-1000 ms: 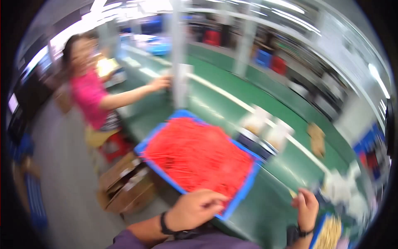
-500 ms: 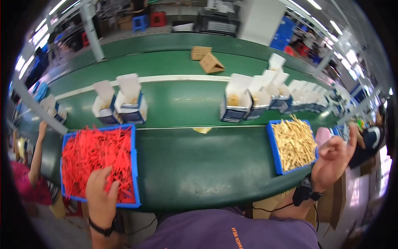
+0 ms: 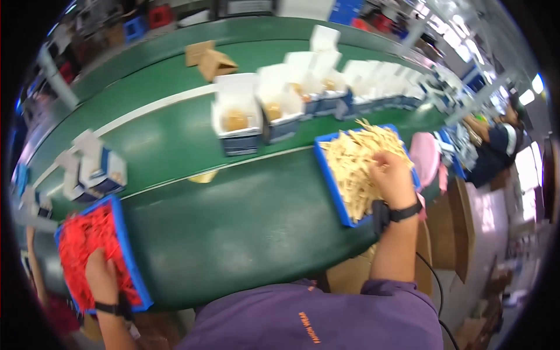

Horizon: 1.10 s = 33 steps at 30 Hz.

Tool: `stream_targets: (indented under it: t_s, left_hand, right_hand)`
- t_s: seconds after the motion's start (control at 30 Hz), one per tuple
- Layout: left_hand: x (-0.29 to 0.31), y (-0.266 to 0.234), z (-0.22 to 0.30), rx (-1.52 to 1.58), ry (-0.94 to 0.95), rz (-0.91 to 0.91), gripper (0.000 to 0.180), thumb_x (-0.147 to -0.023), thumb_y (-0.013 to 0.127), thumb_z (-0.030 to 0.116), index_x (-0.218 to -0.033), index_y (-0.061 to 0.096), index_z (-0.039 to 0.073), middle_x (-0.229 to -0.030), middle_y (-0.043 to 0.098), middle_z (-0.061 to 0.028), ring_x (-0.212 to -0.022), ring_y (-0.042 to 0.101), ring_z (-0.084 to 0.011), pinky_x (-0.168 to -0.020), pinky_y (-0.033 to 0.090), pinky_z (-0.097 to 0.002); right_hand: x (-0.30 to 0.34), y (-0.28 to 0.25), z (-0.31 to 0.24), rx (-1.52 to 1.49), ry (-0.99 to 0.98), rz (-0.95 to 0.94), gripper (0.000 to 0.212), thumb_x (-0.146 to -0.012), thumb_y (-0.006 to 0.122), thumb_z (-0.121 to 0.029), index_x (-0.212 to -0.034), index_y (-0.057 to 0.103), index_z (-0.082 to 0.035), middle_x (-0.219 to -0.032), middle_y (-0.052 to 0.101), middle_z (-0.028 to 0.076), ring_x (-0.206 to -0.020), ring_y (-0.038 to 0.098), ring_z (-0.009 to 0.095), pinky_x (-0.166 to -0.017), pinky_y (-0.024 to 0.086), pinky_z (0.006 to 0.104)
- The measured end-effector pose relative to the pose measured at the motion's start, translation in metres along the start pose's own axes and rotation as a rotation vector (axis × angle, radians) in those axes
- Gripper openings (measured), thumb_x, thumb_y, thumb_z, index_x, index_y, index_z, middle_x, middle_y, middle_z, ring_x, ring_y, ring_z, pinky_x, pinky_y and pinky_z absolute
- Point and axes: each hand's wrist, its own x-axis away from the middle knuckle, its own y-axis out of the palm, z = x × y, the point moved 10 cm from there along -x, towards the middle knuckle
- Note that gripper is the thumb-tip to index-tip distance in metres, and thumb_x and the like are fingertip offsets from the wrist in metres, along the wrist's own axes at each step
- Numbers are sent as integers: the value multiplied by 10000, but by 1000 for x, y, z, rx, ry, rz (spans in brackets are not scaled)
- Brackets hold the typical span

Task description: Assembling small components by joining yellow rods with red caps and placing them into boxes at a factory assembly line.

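Observation:
My left hand (image 3: 103, 280) is down in the red paper shreds (image 3: 79, 233) that fill a blue tray (image 3: 129, 251) at the left. Its fingers are blurred and partly hidden, so their closure cannot be told. On the right, my right hand (image 3: 395, 179) reaches over a second blue tray (image 3: 331, 181) heaped with cream paper shreds (image 3: 353, 160). Its fingers are curled together at the shreds; what they hold, if anything, is too blurred to make out. Dark bands circle both wrists.
Open white-and-blue boxes, one of them a near box (image 3: 239, 140) with a yellowish item inside, line the green conveyor (image 3: 169, 140). Two more boxes (image 3: 105, 169) stand behind the red shreds. Folded brown cardboard (image 3: 214, 64) lies farther back. A pink chair back (image 3: 424, 157) and another person (image 3: 493, 143) are at right.
The view has swung to the right. My right hand has come from raised beside the cream tray to its shreds, fingers curling in. My left hand remains at the red shreds.

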Motion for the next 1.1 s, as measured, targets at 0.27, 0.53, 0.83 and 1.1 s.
stream_targets:
  t_s: [0.27, 0.53, 0.83, 1.1]
  left_hand:
    - [-41, 0, 11, 280, -110, -151, 164, -915, 639, 67, -1040, 671, -34, -918, 665, -230, -838, 657, -375, -760, 502, -444]
    - [-2, -73, 5, 183, 45, 79, 273, -1003, 633, 166, -1216, 670, -3, -1031, 708, -77, -828, 675, -179, -814, 542, -320]
    - [-1, -74, 150, 1418, -195, -281, 336, -1045, 487, 218, -995, 722, -18, -697, 598, -26, -595, 520, -89, -549, 400, -248]
    - [1, -18, 231, 942, 199, -398, 222, -982, 560, 192, -941, 677, 7, -778, 637, -103, -688, 621, -219, -639, 488, -357]
  right_hand:
    - [0, 12, -25, 130, -105, -148, 229, -800, 693, -90, -1021, 742, -53, -896, 686, 163, -878, 676, 330, -814, 539, 424]
    - [12, 57, -40, 316, -328, -124, 118, -782, 635, -137, -807, 742, -95, -857, 666, 172, -873, 662, 367, -785, 538, 481]
    - [12, -5, -106, -51, -517, 40, 150, -867, 665, -37, -987, 755, -47, -935, 695, 124, -905, 659, 308, -857, 517, 401]
    - [103, 95, -292, -629, -702, -320, 129, -927, 659, -25, -1042, 716, -18, -928, 706, 108, -802, 681, 211, -729, 541, 320]
